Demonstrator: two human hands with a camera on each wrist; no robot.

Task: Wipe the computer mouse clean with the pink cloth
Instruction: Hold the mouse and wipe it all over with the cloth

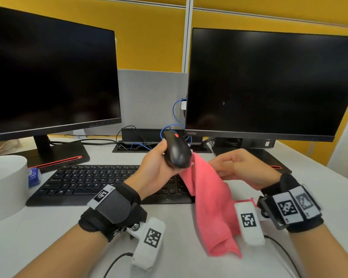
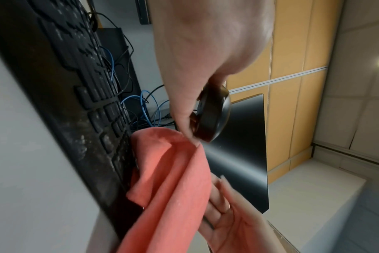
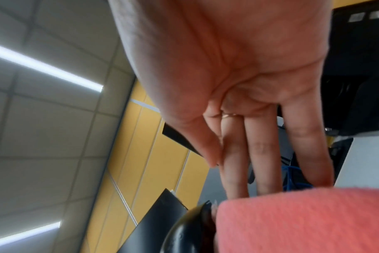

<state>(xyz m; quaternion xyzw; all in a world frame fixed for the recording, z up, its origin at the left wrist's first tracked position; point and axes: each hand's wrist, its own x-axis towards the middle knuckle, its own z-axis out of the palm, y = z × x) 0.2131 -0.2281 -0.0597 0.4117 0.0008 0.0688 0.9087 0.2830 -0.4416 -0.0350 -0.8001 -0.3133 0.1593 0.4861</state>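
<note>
My left hand (image 1: 157, 163) grips a black computer mouse (image 1: 178, 153) with a red wheel, lifted above the keyboard's right end. The left wrist view shows the mouse (image 2: 214, 116) edge-on below that hand (image 2: 184, 111). A pink cloth (image 1: 211, 201) hangs from just under the mouse down to the desk. Its top edge (image 2: 173, 179) touches my left fingertips. My right hand (image 1: 235, 167) is beside the mouse with straight fingers (image 3: 264, 154) against the cloth (image 3: 303, 220). Its fingertips are hidden behind the fabric, next to the mouse (image 3: 184, 231).
A black keyboard (image 1: 89, 181) lies on the grey desk (image 1: 189, 263) under my left wrist. Two dark monitors (image 1: 48, 77) (image 1: 269, 83) stand behind, with cables (image 1: 141, 145) between them. A white cylinder (image 1: 6, 185) and a small blue object (image 1: 34, 177) sit at the left.
</note>
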